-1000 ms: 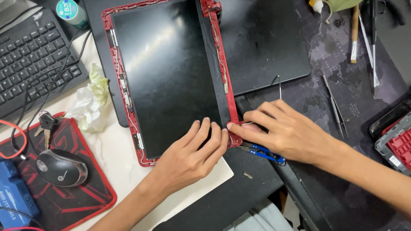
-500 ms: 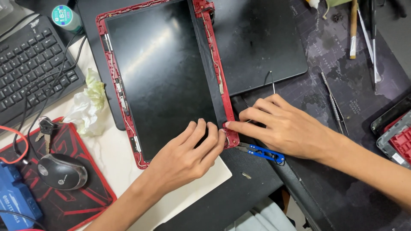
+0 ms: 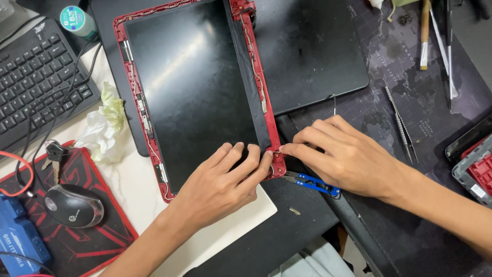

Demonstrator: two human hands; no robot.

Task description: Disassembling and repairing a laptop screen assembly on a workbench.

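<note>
Screen (image 3: 192, 87) in red frame (image 3: 256, 77) lies flat on the desk, its near right corner between my two hands. I see my left hand (image 3: 220, 187) flat on the glass by that corner, fingers together, tips touching the frame edge. My right hand (image 3: 348, 156) comes from the right, fingers bunched, index tip (image 3: 284, 150) pressed on the frame corner; can't tell if it pinches anything. Blue snips (image 3: 312, 183) lie just under the right hand. Mouse (image 3: 74, 205) and keyboard (image 3: 36, 77) sit well left, tweezers (image 3: 402, 123) to the right
</note>
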